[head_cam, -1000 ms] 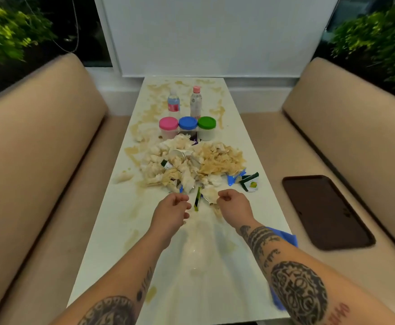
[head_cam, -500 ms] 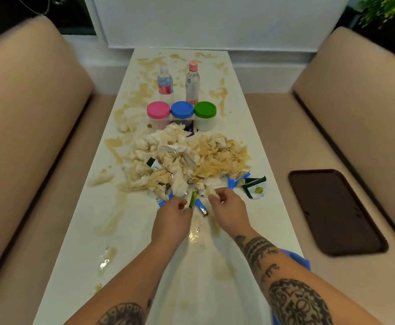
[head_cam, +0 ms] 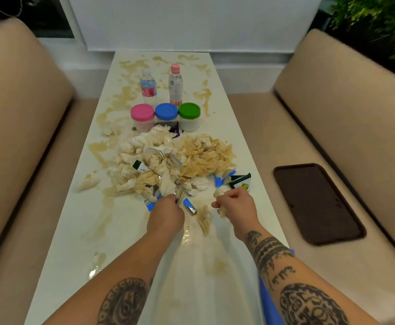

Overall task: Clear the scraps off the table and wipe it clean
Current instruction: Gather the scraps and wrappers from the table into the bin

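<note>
A heap of crumpled, brown-stained tissues and torn wrappers (head_cam: 168, 165) lies across the middle of the long white table (head_cam: 79, 231), which is smeared with brown stains. My left hand (head_cam: 167, 213) reaches into the near edge of the heap and pinches a wrapper scrap there. My right hand (head_cam: 235, 205) grips a crumpled stained tissue (head_cam: 222, 211) just right of the heap. A loose tissue (head_cam: 204, 219) and a blue wrapper (head_cam: 189, 206) lie between my hands. A thin clear plastic sheet or bag (head_cam: 199, 266) lies on the table between my forearms.
Behind the heap stand three tubs with pink (head_cam: 142, 116), blue (head_cam: 166, 112) and green (head_cam: 189, 112) lids, and two small bottles (head_cam: 175, 84). Beige benches flank the table; a dark tray (head_cam: 316, 202) lies on the right seat. A blue cloth (head_cam: 268, 301) shows under my right forearm.
Both hands moved forward to the heap's near edge. My right hand picked up a crumpled tissue and my left hand closed on a wrapper scrap.
</note>
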Motion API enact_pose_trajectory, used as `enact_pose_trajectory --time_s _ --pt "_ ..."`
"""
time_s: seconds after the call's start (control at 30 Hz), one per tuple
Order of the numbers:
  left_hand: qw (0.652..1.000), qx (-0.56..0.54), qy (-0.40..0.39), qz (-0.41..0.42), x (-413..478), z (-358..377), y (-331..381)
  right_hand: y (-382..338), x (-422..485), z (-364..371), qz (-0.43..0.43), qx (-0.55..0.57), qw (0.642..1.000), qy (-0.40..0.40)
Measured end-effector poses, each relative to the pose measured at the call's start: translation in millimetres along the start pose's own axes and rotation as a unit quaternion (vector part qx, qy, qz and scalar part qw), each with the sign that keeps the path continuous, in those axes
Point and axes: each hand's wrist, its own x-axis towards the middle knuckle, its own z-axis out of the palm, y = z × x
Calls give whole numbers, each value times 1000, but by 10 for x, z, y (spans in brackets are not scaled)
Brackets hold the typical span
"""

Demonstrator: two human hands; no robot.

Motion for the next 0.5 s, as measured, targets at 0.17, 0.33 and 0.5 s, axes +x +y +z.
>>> enact_pose_trajectory --time_s 0.17,0.33,0.5 --pt "976 -209 1 -58 -192 -171 -116 3 -10 197 0 -81 995 -56" --pt "919 -370 -20 -131 -325 -407 -266 109 112 486 -116 -428 892 -92" --pt "907 -394 -21 -151 -417 -503 -440 265 185 644 -186 -636 748 -36"
